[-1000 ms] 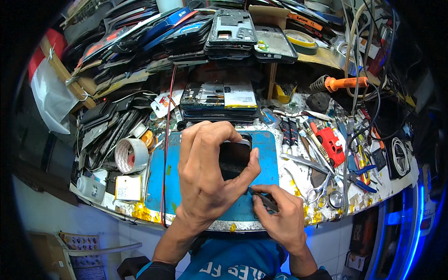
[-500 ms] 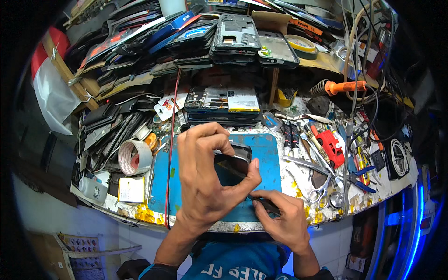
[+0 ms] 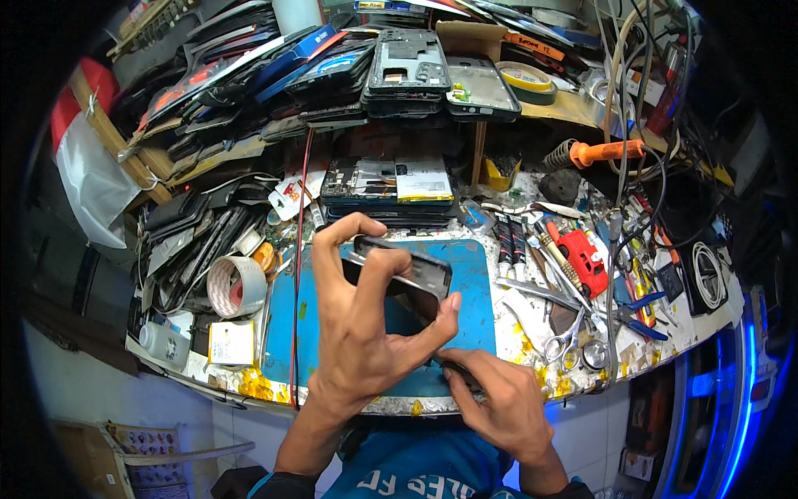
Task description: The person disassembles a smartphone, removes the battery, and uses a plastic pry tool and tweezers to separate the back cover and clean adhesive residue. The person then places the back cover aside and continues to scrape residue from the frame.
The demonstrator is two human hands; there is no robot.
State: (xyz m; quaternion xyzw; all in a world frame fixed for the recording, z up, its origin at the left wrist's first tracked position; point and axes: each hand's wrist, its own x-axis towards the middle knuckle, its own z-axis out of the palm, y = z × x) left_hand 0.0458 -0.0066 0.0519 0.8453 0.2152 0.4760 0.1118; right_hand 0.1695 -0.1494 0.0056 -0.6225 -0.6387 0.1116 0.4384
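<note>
Above the blue work mat [image 3: 470, 283], my left hand [image 3: 353, 333] grips a dark smartphone [image 3: 432, 273] by its edges. The thumb presses the near edge and the fingers curl over the far side. The phone is tilted, and its grey-black rim shows at the top right; my hand covers much of the rest. Just right of and below the phone, my right hand [image 3: 503, 395] pinches a slim dark piece [image 3: 462, 373] between thumb and index finger. Its tip lies close to the phone's lower end; whether it touches cannot be made out.
Right of the mat lie tweezers, scissors [image 3: 567, 341], blue-handled pliers [image 3: 640, 316] and a red toy car [image 3: 583, 259]. On the left are a tape roll [image 3: 238, 286], a white bottle [image 3: 163, 343] and piled phone parts. A red-black cable [image 3: 298, 291] crosses the mat's left side.
The phone has turned in my left hand, so more of its upper rim shows, and my left index finger has lifted. My right hand has shifted slightly left with the dark piece.
</note>
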